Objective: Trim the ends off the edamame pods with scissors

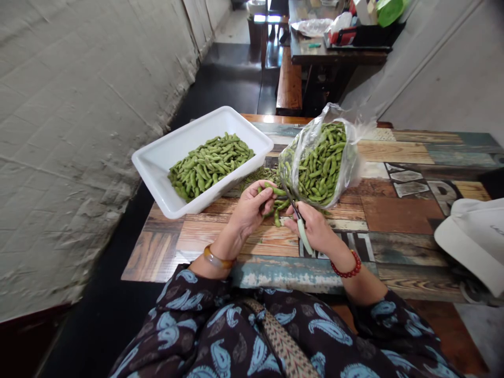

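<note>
My left hand [254, 203] pinches a green edamame pod [275, 190] between thumb and fingers. In my right hand [314, 224] is a pair of scissors [302, 231] with pale green handles, its blades pointing up beside that pod's right end. Loose pods [280, 210] lie on the table under and between my hands. To the left stands a white plastic tub [161, 157] with a heap of edamame pods [210, 163] in it. Just beyond my right hand, a clear plastic bag [303, 152] gapes open, full of more pods [325, 163].
Small green trimmings [262, 176] lie between tub and bag on the wood-patterned table [397, 210]. A white cap [472, 236] rests at the right edge. A rough wall [79, 115] runs along the left. Farther back are a bench [289, 81] and another table [311, 50] with items on it.
</note>
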Demonstrator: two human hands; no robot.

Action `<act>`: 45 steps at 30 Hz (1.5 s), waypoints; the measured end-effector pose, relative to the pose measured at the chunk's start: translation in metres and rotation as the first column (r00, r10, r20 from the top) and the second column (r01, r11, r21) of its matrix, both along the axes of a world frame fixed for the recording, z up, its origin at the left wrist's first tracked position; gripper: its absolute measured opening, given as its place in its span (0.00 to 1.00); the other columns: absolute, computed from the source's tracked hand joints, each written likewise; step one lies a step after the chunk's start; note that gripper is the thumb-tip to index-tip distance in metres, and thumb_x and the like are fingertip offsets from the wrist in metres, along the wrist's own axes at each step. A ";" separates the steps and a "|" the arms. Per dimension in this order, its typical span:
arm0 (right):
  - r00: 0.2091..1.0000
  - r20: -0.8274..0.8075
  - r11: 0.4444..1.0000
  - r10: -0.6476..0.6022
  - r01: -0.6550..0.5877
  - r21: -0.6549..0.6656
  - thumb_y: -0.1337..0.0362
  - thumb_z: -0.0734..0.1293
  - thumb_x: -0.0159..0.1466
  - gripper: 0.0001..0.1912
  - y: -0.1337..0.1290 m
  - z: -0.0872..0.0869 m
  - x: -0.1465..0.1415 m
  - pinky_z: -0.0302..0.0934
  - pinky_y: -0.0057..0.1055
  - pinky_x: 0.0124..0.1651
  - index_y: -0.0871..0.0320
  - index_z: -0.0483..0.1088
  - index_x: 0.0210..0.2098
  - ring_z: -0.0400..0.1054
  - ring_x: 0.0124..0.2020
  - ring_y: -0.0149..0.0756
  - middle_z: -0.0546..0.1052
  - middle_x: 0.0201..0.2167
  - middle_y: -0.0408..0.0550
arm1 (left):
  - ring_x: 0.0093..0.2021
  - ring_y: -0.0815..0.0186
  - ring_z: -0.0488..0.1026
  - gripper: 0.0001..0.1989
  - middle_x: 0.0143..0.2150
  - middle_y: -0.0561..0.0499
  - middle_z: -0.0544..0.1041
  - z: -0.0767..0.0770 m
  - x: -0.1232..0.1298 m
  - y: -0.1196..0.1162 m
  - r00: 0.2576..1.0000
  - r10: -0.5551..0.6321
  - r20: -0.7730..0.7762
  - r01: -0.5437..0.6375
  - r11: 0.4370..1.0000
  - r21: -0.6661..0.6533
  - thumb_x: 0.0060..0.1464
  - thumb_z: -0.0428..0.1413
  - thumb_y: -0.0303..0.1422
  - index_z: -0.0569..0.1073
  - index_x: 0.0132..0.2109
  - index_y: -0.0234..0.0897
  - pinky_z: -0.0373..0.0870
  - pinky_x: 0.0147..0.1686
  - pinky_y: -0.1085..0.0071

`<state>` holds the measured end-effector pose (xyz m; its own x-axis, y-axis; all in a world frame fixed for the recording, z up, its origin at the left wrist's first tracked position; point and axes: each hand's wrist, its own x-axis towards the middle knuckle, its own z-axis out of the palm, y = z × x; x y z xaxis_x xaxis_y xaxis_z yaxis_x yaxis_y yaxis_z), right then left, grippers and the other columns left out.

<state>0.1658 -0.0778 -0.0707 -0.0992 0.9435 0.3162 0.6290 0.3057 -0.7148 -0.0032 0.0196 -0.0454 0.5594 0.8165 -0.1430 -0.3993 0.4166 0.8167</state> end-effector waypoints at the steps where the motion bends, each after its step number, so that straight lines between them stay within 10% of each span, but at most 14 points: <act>1: 1.000 0.000 1.000 -0.006 0.006 0.005 0.57 0.65 0.69 0.09 0.000 0.000 0.001 0.65 0.34 0.39 0.55 0.65 0.39 0.68 0.33 0.37 0.72 0.32 0.46 | 0.19 0.78 0.60 0.15 0.25 0.56 0.71 0.001 -0.001 0.000 1.000 0.007 -0.015 -0.007 1.000 0.031 0.48 0.67 0.37 0.72 0.37 0.34 0.50 0.18 0.80; 20: 0.988 0.152 1.000 0.005 -0.003 -0.017 0.52 0.69 0.65 0.16 0.000 0.004 0.010 0.66 0.38 0.37 0.55 0.64 0.45 0.65 0.35 0.41 0.68 0.37 0.48 | 0.27 0.70 0.63 0.15 0.26 0.52 0.70 0.006 -0.006 -0.002 0.916 -0.093 -0.391 0.293 0.821 0.491 0.59 0.58 0.43 0.78 0.34 0.35 0.60 0.29 0.73; 39: 0.995 0.048 0.996 0.084 -0.082 -0.044 0.55 0.65 0.69 0.10 -0.001 0.003 0.010 0.65 0.38 0.42 0.55 0.64 0.40 0.69 0.38 0.42 0.72 0.37 0.49 | 0.25 0.74 0.61 0.18 0.30 0.52 0.71 0.001 -0.008 -0.001 0.917 -0.242 -0.316 0.351 0.865 0.357 0.58 0.59 0.46 0.72 0.36 0.33 0.58 0.25 0.75; 45: 0.996 -0.030 0.997 -0.081 0.080 -0.008 0.56 0.66 0.68 0.09 0.001 0.008 0.011 0.64 0.34 0.40 0.55 0.66 0.39 0.68 0.33 0.38 0.71 0.31 0.45 | 0.22 0.74 0.61 0.13 0.28 0.55 0.69 0.006 -0.013 0.013 0.992 -0.091 -0.086 0.101 0.988 0.120 0.55 0.60 0.41 0.70 0.40 0.37 0.52 0.19 0.78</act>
